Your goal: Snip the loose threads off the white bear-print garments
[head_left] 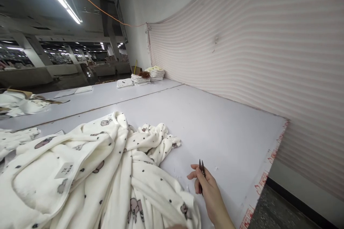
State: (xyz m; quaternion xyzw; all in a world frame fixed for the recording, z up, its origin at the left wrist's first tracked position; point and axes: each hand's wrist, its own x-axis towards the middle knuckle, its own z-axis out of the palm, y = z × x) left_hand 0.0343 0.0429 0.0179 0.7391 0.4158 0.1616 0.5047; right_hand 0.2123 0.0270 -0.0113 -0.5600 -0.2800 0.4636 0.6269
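My right hand rests low on the white table, its fingers closed round small dark thread snips whose tips point away from me. Just left of that hand lies a heap of white fleece garments printed with small dark dots and grey-brown animal shapes; a size label reading XL shows on one. My left hand is out of sight, apart from a sliver of skin at the bottom edge that I cannot identify.
A pale striped fabric sheet hangs along the wall behind the table. Folded stacks of cloth sit at the table's far end. More white fabric lies at the left. The table's right edge drops to a dark floor.
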